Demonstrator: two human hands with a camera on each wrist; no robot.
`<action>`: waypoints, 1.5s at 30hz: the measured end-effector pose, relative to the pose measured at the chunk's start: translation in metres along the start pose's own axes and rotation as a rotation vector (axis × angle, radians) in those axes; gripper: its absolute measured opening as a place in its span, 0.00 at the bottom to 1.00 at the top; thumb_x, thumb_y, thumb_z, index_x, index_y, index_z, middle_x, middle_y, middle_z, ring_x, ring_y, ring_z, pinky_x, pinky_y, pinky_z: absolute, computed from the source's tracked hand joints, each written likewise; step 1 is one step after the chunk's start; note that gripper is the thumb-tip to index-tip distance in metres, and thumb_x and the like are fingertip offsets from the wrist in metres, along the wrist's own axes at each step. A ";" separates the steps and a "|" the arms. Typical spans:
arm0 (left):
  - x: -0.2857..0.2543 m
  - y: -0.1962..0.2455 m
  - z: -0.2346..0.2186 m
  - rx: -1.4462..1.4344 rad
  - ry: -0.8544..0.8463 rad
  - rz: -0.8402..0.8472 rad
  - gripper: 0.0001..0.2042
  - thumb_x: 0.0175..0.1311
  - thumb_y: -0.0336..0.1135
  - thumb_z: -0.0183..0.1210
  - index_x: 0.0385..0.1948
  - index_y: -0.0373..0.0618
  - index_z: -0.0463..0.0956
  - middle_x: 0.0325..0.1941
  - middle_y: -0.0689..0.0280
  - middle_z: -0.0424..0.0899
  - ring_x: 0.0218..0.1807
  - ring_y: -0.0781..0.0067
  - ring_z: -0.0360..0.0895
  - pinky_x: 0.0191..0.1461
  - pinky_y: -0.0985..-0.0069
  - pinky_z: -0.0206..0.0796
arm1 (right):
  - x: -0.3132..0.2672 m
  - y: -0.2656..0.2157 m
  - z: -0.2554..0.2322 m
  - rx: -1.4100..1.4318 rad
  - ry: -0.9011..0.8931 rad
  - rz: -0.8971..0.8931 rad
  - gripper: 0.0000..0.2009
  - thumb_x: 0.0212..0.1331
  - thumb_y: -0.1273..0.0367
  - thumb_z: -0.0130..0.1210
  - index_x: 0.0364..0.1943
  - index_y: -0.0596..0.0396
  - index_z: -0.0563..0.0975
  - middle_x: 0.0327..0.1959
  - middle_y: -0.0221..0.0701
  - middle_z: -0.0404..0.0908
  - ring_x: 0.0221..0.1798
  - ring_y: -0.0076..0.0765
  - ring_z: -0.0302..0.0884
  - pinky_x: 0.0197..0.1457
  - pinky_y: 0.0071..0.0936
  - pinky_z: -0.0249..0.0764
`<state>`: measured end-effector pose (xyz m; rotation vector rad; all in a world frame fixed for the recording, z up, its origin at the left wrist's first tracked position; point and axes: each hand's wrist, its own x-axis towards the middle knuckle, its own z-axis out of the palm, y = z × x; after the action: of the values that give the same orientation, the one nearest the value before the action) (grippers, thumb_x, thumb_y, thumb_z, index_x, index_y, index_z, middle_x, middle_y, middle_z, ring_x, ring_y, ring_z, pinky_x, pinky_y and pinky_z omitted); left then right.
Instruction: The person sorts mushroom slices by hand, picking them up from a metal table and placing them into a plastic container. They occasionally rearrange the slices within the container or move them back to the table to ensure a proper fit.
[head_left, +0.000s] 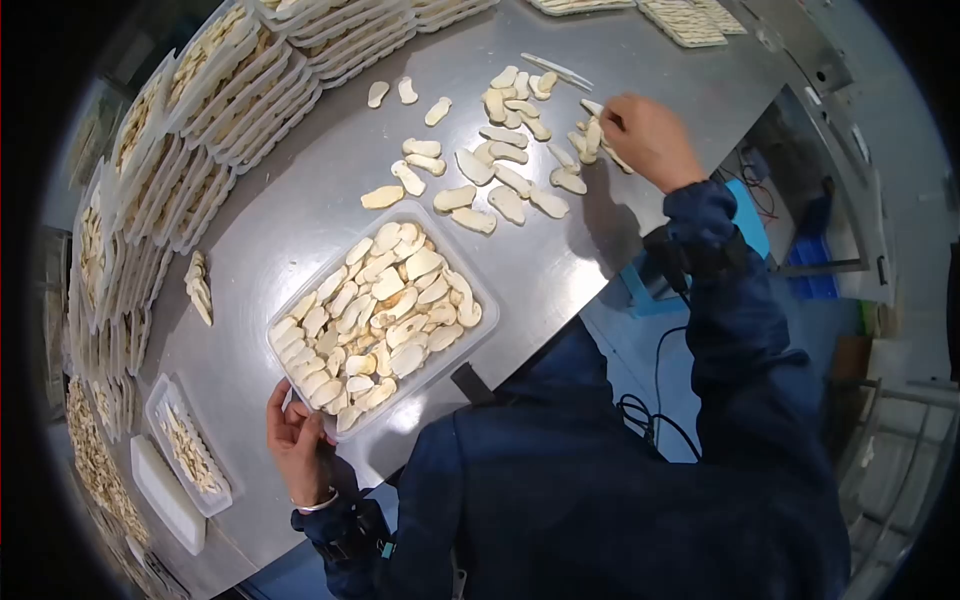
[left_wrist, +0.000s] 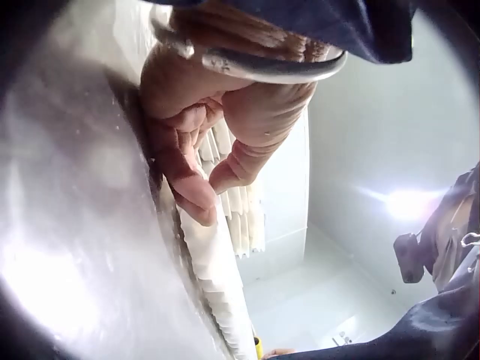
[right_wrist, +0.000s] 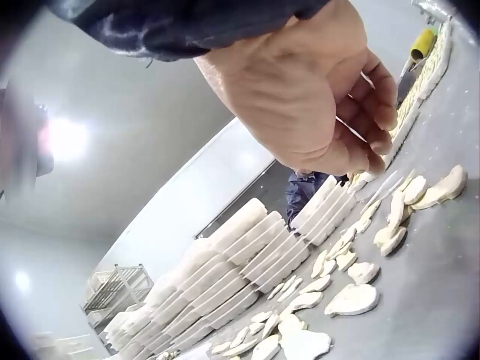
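Observation:
A clear plastic tray (head_left: 480, 345) filled with rows of pale mushroom slices (head_left: 385, 285) sits near the table's front edge. At its near left corner my left hand (head_left: 298, 452) pinches the rim; the left wrist view shows the thumb and index finger (left_wrist: 196, 191) together at the tray's side. Far to the right, my right hand (head_left: 650, 140) is over a small group of loose mushroom slices (head_left: 590, 140). In the right wrist view its fingers (right_wrist: 367, 112) bend loosely, with nothing visible between them. More loose slices (head_left: 508, 205) lie spread between the tray and this hand.
Tall stacks of filled trays (head_left: 215, 95) line the table's back left. A smaller tray (head_left: 190, 450) with pieces and a white lidlike slab (head_left: 165, 495) lie at left. Long tweezers (head_left: 556, 70) rest beyond the loose slices. More filled trays (head_left: 680, 22) stand at the far edge.

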<state>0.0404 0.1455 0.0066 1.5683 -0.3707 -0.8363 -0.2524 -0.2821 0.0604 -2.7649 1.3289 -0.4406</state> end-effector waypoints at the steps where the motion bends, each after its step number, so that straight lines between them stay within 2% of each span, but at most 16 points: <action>1: 0.000 0.000 0.000 -0.002 0.007 0.000 0.28 0.58 0.20 0.57 0.62 0.32 0.60 0.27 0.68 0.76 0.24 0.84 0.70 0.25 0.87 0.65 | 0.009 -0.001 0.005 0.010 0.001 -0.016 0.09 0.57 0.66 0.52 0.31 0.57 0.79 0.34 0.42 0.80 0.38 0.54 0.76 0.41 0.44 0.71; 2: 0.000 0.000 0.001 -0.015 0.001 0.004 0.28 0.58 0.20 0.57 0.62 0.32 0.60 0.27 0.68 0.76 0.24 0.84 0.71 0.25 0.87 0.65 | 0.020 -0.003 0.014 0.017 0.034 -0.045 0.09 0.56 0.65 0.52 0.32 0.57 0.78 0.34 0.42 0.80 0.39 0.54 0.76 0.42 0.43 0.71; 5: -0.001 -0.001 0.001 -0.048 -0.002 0.011 0.28 0.58 0.20 0.58 0.62 0.32 0.60 0.28 0.68 0.76 0.24 0.84 0.71 0.25 0.87 0.65 | 0.044 -0.015 0.025 0.075 -0.021 -0.152 0.11 0.54 0.65 0.51 0.31 0.57 0.80 0.34 0.44 0.81 0.39 0.55 0.78 0.43 0.46 0.73; 6: -0.001 -0.001 0.001 -0.052 -0.002 0.012 0.28 0.58 0.20 0.58 0.62 0.32 0.60 0.28 0.68 0.76 0.24 0.84 0.71 0.25 0.87 0.65 | 0.052 -0.018 0.028 0.055 -0.101 -0.132 0.12 0.52 0.63 0.53 0.32 0.58 0.80 0.34 0.44 0.82 0.39 0.54 0.79 0.43 0.46 0.73; 9: -0.002 -0.001 0.001 -0.056 -0.006 0.005 0.28 0.58 0.20 0.58 0.63 0.33 0.59 0.28 0.68 0.76 0.25 0.84 0.71 0.25 0.86 0.65 | 0.063 -0.031 0.037 -0.050 -0.191 -0.109 0.14 0.51 0.62 0.54 0.32 0.59 0.80 0.34 0.46 0.82 0.40 0.54 0.79 0.45 0.45 0.74; 10: -0.001 0.000 0.000 -0.058 -0.008 0.001 0.29 0.58 0.20 0.58 0.63 0.33 0.59 0.28 0.68 0.76 0.25 0.84 0.71 0.26 0.86 0.65 | 0.065 -0.031 0.044 -0.032 -0.163 -0.125 0.15 0.51 0.60 0.55 0.31 0.61 0.78 0.30 0.47 0.81 0.38 0.56 0.79 0.43 0.45 0.73; 16: -0.002 0.000 0.001 -0.073 0.003 -0.028 0.29 0.58 0.20 0.58 0.63 0.34 0.59 0.29 0.69 0.75 0.25 0.84 0.71 0.26 0.86 0.66 | 0.064 -0.025 0.057 -0.130 -0.126 -0.154 0.12 0.52 0.65 0.53 0.26 0.62 0.78 0.29 0.49 0.80 0.36 0.58 0.78 0.41 0.48 0.72; 19: -0.002 0.000 0.001 -0.078 -0.002 -0.022 0.29 0.58 0.20 0.58 0.64 0.34 0.59 0.29 0.69 0.75 0.25 0.83 0.71 0.25 0.85 0.66 | 0.066 -0.010 0.049 -0.135 -0.161 -0.099 0.12 0.47 0.67 0.51 0.29 0.61 0.82 0.30 0.50 0.81 0.36 0.57 0.80 0.43 0.47 0.75; 23: -0.001 -0.003 0.000 -0.083 0.001 -0.017 0.29 0.58 0.19 0.57 0.64 0.35 0.59 0.30 0.69 0.75 0.25 0.83 0.71 0.25 0.85 0.66 | 0.071 0.018 0.029 0.021 -0.377 -0.079 0.10 0.52 0.67 0.51 0.28 0.58 0.81 0.31 0.45 0.82 0.37 0.56 0.79 0.43 0.46 0.74; 24: -0.001 -0.004 -0.001 -0.089 -0.002 -0.016 0.29 0.58 0.19 0.57 0.64 0.35 0.59 0.30 0.69 0.75 0.25 0.83 0.71 0.25 0.85 0.66 | 0.071 0.027 0.028 0.096 -0.380 -0.073 0.10 0.54 0.66 0.51 0.31 0.55 0.82 0.31 0.44 0.82 0.38 0.54 0.79 0.43 0.45 0.74; 27: -0.001 -0.002 0.001 -0.096 -0.002 -0.010 0.29 0.58 0.19 0.57 0.64 0.35 0.59 0.30 0.69 0.76 0.25 0.83 0.72 0.26 0.85 0.67 | 0.076 0.045 0.030 -0.078 -0.072 -0.019 0.11 0.54 0.68 0.51 0.37 0.52 0.82 0.34 0.43 0.82 0.39 0.54 0.79 0.45 0.45 0.74; 34: -0.001 -0.002 -0.001 -0.074 -0.004 -0.012 0.29 0.58 0.19 0.57 0.63 0.35 0.59 0.30 0.69 0.76 0.25 0.83 0.72 0.26 0.85 0.67 | 0.092 0.022 0.046 -0.061 -0.062 -0.255 0.16 0.53 0.74 0.49 0.46 0.47 0.80 0.43 0.42 0.77 0.47 0.52 0.77 0.50 0.44 0.73; 37: -0.002 0.002 0.002 -0.064 -0.002 -0.021 0.29 0.58 0.20 0.57 0.63 0.35 0.59 0.29 0.69 0.76 0.25 0.83 0.72 0.26 0.86 0.66 | 0.102 0.023 0.062 -0.156 -0.083 -0.271 0.14 0.54 0.74 0.48 0.46 0.51 0.77 0.42 0.41 0.74 0.44 0.53 0.74 0.48 0.45 0.70; 40: -0.003 0.001 0.004 -0.079 0.006 -0.016 0.29 0.58 0.20 0.57 0.63 0.35 0.59 0.29 0.68 0.76 0.25 0.83 0.72 0.25 0.86 0.66 | 0.106 0.024 0.067 -0.165 -0.092 -0.272 0.11 0.53 0.73 0.49 0.41 0.54 0.77 0.40 0.41 0.73 0.44 0.54 0.74 0.46 0.45 0.70; 43: -0.002 0.001 0.002 -0.039 0.004 -0.022 0.29 0.58 0.20 0.57 0.63 0.34 0.59 0.29 0.69 0.76 0.24 0.83 0.72 0.25 0.86 0.66 | 0.102 0.026 0.059 -0.149 -0.107 -0.237 0.08 0.51 0.72 0.52 0.35 0.58 0.77 0.41 0.45 0.76 0.45 0.54 0.75 0.46 0.45 0.72; 45: -0.001 -0.002 0.001 -0.061 -0.002 -0.010 0.29 0.58 0.20 0.57 0.63 0.34 0.59 0.29 0.69 0.76 0.24 0.83 0.71 0.25 0.86 0.66 | 0.104 0.038 0.054 -0.074 -0.158 -0.218 0.08 0.51 0.70 0.53 0.34 0.58 0.76 0.36 0.44 0.78 0.41 0.53 0.76 0.43 0.43 0.72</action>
<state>0.0390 0.1461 0.0051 1.5138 -0.3363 -0.8496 -0.2045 -0.3906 0.0267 -2.9468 1.0363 -0.1781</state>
